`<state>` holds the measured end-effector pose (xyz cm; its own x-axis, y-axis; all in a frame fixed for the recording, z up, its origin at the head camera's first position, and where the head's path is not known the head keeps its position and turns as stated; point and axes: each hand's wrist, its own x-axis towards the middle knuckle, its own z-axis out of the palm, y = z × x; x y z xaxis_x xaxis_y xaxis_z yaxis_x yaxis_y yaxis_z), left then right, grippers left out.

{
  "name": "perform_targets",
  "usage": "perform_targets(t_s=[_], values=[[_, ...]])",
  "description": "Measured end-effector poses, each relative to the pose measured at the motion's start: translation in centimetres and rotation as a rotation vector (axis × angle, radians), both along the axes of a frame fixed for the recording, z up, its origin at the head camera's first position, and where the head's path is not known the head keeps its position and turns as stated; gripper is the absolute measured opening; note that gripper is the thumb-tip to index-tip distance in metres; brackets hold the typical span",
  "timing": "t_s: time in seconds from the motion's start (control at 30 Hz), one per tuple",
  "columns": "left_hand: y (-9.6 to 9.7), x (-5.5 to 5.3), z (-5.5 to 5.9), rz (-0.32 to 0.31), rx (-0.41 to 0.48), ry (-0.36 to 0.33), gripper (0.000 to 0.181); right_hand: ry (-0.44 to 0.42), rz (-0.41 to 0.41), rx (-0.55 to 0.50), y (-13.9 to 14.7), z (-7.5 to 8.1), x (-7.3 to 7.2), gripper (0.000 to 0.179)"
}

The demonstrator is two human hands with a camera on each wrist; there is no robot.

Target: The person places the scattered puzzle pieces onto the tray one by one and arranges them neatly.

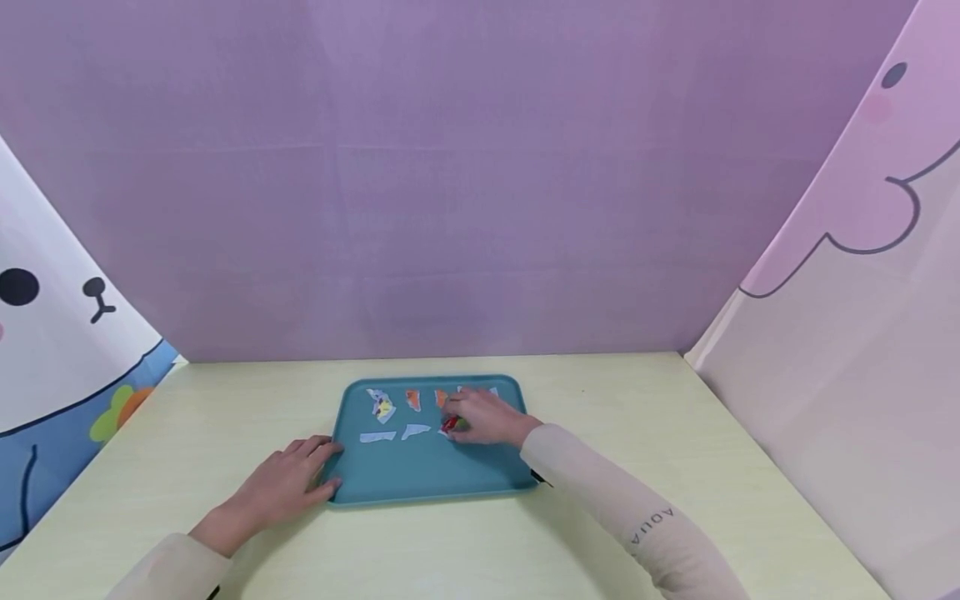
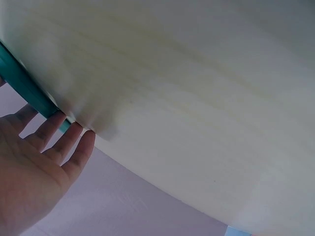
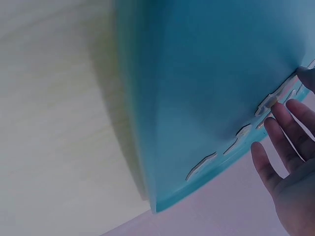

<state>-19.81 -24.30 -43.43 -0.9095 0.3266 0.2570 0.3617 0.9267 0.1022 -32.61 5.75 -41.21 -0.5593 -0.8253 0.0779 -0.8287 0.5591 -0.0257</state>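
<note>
A teal tray (image 1: 420, 487) lies on the table with irregular flat cut-out pieces in two rows. My left hand (image 1: 281, 483) rests at the tray's left rim, fingers fairly straight; in the left wrist view its fingertips (image 2: 59, 116) touch the rim. Over the tray's right half, my right hand (image 1: 486, 417) holds a red and green cut-out piece (image 1: 450, 424) between thumb and fingers, low at the tray surface. The right wrist view has the thumb (image 3: 307, 77) at one end of that piece, fingertips at the other. The hand partly hides the pieces around it.
In the back row are a yellow and purple piece (image 1: 382, 406) and an orange piece (image 1: 413, 400). Two pale pieces, one a strip (image 1: 377, 437), lie in front. Behind the pale table (image 1: 637, 433) stands a purple backdrop (image 1: 480, 208), with printed cloth panels at both sides.
</note>
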Motion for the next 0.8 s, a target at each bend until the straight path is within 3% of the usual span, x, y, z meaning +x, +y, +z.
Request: perform_targets(t_s=[0.57, 0.8], values=[[0.0, 0.0, 0.1, 0.003, -0.002, -0.015, 0.047, -0.018, -0.016, -0.044, 0.9, 0.0, 0.0, 0.025], [-0.1, -0.1, 0.2, -0.007, 0.0, -0.034, 0.048, -0.043, -0.057, -0.077, 2.5, 0.5, 0.0, 0.035]])
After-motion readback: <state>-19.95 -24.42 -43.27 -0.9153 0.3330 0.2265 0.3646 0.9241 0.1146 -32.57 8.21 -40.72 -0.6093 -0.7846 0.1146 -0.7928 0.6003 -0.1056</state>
